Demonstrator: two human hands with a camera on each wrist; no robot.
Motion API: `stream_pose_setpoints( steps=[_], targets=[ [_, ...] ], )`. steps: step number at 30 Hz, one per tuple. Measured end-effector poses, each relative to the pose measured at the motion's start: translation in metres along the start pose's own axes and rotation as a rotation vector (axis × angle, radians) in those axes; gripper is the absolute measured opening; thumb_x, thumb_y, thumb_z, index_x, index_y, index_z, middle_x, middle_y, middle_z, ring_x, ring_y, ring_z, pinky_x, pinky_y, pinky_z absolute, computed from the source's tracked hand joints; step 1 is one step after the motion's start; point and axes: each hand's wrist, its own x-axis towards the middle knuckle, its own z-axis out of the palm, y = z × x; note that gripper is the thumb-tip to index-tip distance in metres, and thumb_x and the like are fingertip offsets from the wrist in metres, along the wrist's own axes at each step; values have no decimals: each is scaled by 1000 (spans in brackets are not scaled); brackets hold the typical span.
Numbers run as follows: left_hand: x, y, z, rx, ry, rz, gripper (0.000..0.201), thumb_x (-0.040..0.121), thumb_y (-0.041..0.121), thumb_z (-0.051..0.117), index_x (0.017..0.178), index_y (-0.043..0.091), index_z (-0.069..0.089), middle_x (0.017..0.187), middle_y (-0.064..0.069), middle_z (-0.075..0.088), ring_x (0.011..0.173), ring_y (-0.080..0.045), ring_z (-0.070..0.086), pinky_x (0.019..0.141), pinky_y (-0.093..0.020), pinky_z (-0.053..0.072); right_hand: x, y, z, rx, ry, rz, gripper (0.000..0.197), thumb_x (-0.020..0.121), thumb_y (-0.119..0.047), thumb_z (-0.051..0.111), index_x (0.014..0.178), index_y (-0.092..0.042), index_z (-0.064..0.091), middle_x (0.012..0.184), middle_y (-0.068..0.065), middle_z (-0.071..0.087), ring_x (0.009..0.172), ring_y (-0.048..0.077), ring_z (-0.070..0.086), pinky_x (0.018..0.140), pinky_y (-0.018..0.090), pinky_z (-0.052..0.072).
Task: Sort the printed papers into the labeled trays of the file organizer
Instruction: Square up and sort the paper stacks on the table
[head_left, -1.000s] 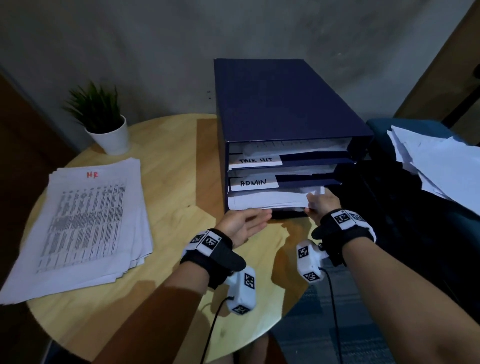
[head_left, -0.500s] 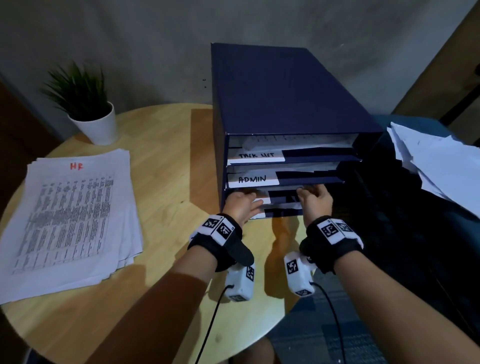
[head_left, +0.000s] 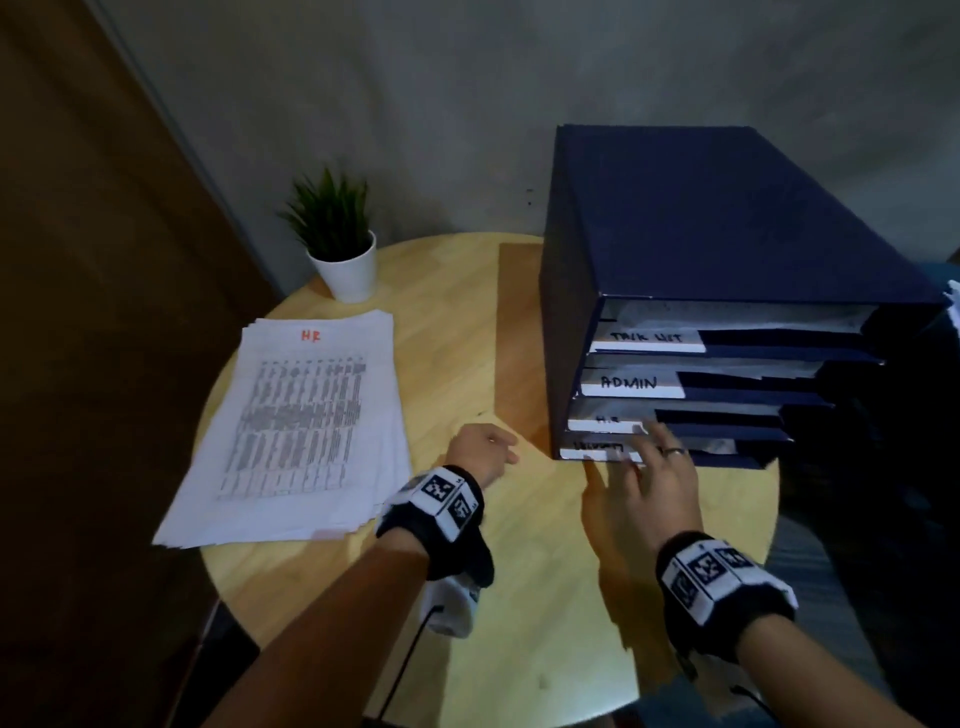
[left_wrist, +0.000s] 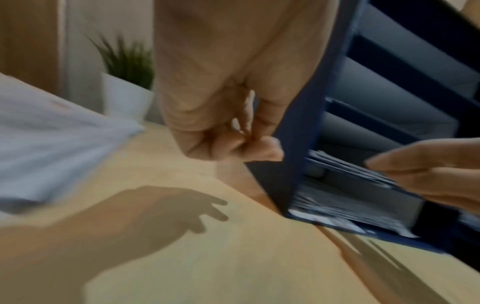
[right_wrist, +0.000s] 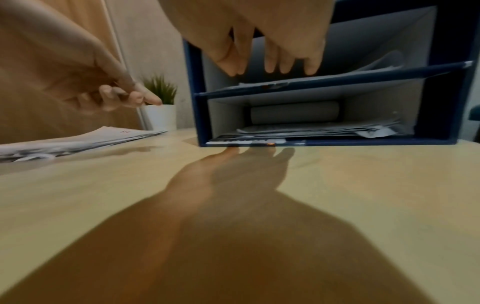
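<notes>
In the head view, a dark blue, box-shaped file organizer (head_left: 727, 249) with a matte, cloth-like skin stands on the right part of a round, pale wooden table (head_left: 467, 322); its four slanted trays carry white label strips, the upper two reading TASK LIST and ADMIN, the third HR, the lowest unreadable. A squared stack of printed papers (head_left: 296, 426), its top sheet marked HR in red over a dense table of text, lies flat on the table's left side, near a small spiky green plant in a smooth white pot (head_left: 343, 260). The left hand (head_left: 480, 449) hangs over bare wood between stack and organizer, fingers loosely curled and holding nothing. The right hand (head_left: 641, 480), a ring on one finger, spreads straight fingers at the fronts of the two lowest trays, grasping nothing. From the left wrist, blurred, the left hand (left_wrist: 233, 115) shows curled, empty fingers above the wood grain, beside the organizer's blue side wall (left_wrist: 311, 115). From the right wrist, the right hand's fingers (right_wrist: 270, 61) point straight down before the trays, and loose, slightly rumpled sheets (right_wrist: 311, 130) lie in the bottom tray.
</notes>
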Motion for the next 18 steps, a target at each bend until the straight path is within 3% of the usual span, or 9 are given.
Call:
stream_pose_setpoints(
  steps=[2, 3, 5, 7, 9, 12, 14, 18],
  targets=[
    [6, -10, -26, 73, 137, 4, 31, 95, 3, 39, 80, 13, 65, 99, -18, 69, 80, -28, 62, 71, -33, 55, -8, -13, 10, 3, 16, -37, 31, 92, -10, 50, 121, -13, 61, 143, 7, 40, 136, 25, 32, 115, 36, 23],
    [7, -14, -39, 148, 196, 1, 29, 94, 5, 40, 85, 14, 66, 106, -19, 68, 90, -34, 64, 80, -39, 56, -12, -19, 17, 1, 20, -70, 29, 91, -8, 51, 116, -13, 64, 138, 8, 45, 131, 27, 37, 111, 36, 26],
    [6, -23, -63, 424, 273, -40, 28, 94, 10, 41, 111, 14, 63, 122, -16, 58, 110, -37, 58, 90, -44, 53, -17, -33, 30, 13, -14, -138, 25, 90, -8, 52, 109, -13, 67, 126, 7, 52, 122, 26, 45, 105, 34, 33],
    [3, -36, -84, 725, 272, -94, 34, 95, 17, 44, 128, 13, 50, 137, -15, 41, 125, -34, 44, 100, -44, 45, -22, -50, 42, 30, -153, -208, 24, 91, -9, 49, 107, -14, 67, 122, 4, 52, 117, 22, 50, 102, 29, 37],
    [-1, -51, -99, 869, 242, -172, 40, 94, 23, 47, 131, 9, 43, 141, -15, 34, 129, -34, 38, 104, -43, 40, -27, -65, 53, 17, -351, -251, 28, 93, -12, 46, 113, -15, 64, 127, 3, 49, 119, 20, 51, 104, 27, 37],
    [-4, -74, -112, 867, 194, -279, 45, 92, 21, 51, 133, 6, 39, 142, -15, 34, 128, -34, 41, 103, -41, 42, -36, -78, 72, -74, -555, -258, 34, 96, -18, 41, 127, -19, 55, 142, 5, 38, 131, 20, 42, 111, 29, 32],
    [-4, -85, -117, 831, 182, -278, 48, 91, 23, 52, 132, 4, 38, 140, -16, 36, 124, -33, 46, 102, -41, 44, -44, -81, 83, -192, -627, -260, 38, 96, -20, 40, 132, -18, 50, 146, 6, 32, 136, 22, 33, 113, 33, 32],
    [-1, -92, -118, 864, 180, -263, 73, 86, 47, 57, 138, 2, 32, 140, -17, 35, 128, -34, 42, 105, -41, 41, -47, -85, 93, -416, -671, -325, 43, 91, -18, 43, 134, -17, 42, 148, 13, 23, 139, 31, 22, 111, 40, 34]
  ],
)
